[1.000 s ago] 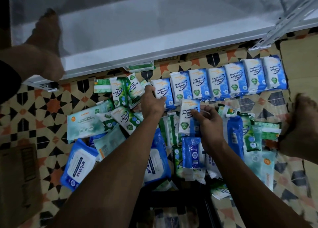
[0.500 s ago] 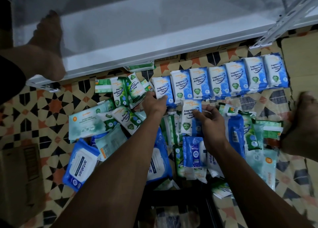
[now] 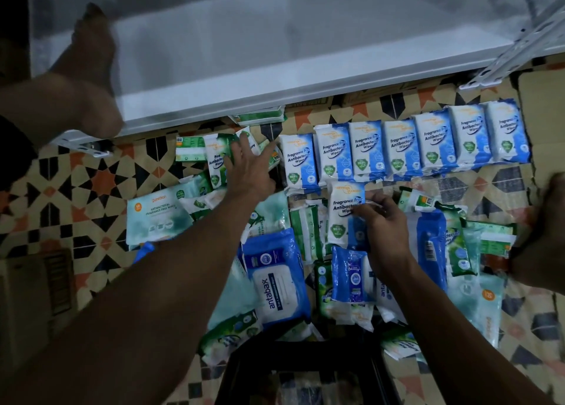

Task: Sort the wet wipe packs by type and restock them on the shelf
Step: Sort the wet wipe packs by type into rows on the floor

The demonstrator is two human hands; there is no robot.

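Observation:
Several blue-and-white Fragrance Free Antibacterial packs (image 3: 403,147) lie in a row on the patterned floor below the white shelf (image 3: 275,53). My left hand (image 3: 247,166) reaches forward with straight fingers over the green Pine Antibacterial packs (image 3: 215,163), left of the row. My right hand (image 3: 379,221) pinches the right edge of one more blue-and-white pack (image 3: 342,212) lying just under the row. Around it sits a mixed heap: a blue antabax pack (image 3: 275,276), a small dark blue pack (image 3: 350,276) and a pale green Guardian pack (image 3: 156,218).
My bare feet rest at the left by the shelf corner (image 3: 88,80) and at the right edge (image 3: 547,230). A metal shelf bracket (image 3: 519,50) slants at the top right. A cardboard box (image 3: 36,297) stands at the left, and a dark crate (image 3: 305,374) lies near the bottom.
My left hand has opened and moved up and left from beside the row's first blue pack onto the green Pine packs. My right hand still holds the loose blue-and-white pack.

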